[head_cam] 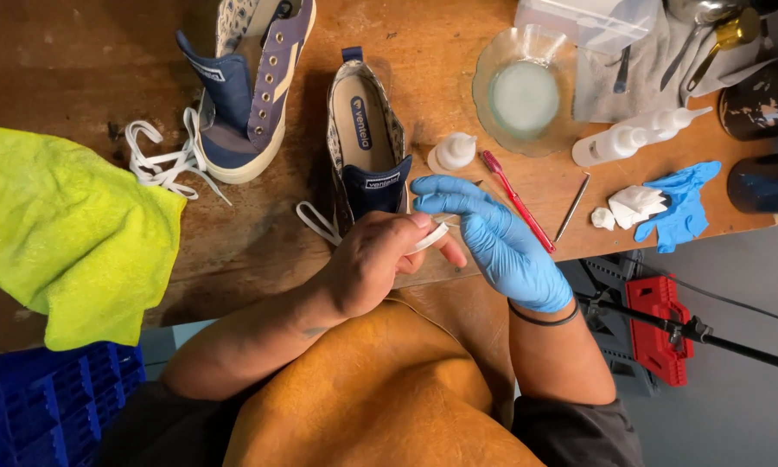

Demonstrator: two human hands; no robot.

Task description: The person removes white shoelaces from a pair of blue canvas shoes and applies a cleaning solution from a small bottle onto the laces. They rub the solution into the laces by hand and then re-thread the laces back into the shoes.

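Over scuffed wooden workbench point(259, 233), my bare left hand point(373, 259) and blue-gloved right hand point(501, 238) pinch flat white shoelace point(430, 238); best kept taut, untwisted.

Single head view, looking steeply down from the person's own head, close in. Worktop point(259, 251) fills the upper frame, its near edge crossing mid-picture; lap and grey floor point(735, 415) sit below. No second view.

Both hands — bare left hand point(367, 259), gloved right hand point(501, 242) — pinch a white shoelace point(430, 237) beside the navy sneaker point(367, 143).
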